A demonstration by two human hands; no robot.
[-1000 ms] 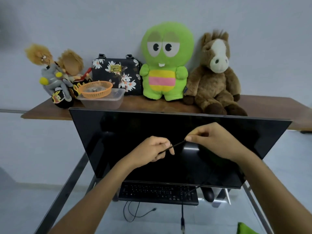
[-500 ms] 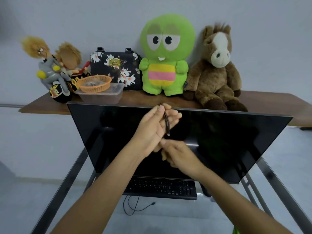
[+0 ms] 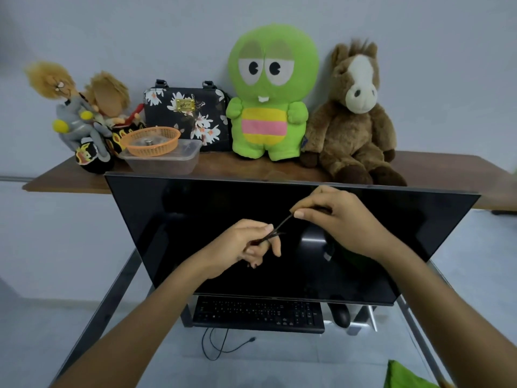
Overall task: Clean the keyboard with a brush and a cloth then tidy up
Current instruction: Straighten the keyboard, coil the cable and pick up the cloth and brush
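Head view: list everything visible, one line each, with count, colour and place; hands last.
monitor: 1, black, centre, screen dark
keyboard: 1, black, below monitor
mouse: 1, black, right of keyboard
loose cable: 1, black, under keyboard
shelf: 1, brown wood, behind monitor
green plush: 1, shelf centre
horse plush: 1, brown, shelf right
floral bag: 1, black, shelf
basket: 1, orange, on clear tub
dolls: 2, shelf left
green cloth: 1, bottom right corner
thin strand: 1, dark, stretched between hands
left hand: pinches strand
right hand: pinches strand
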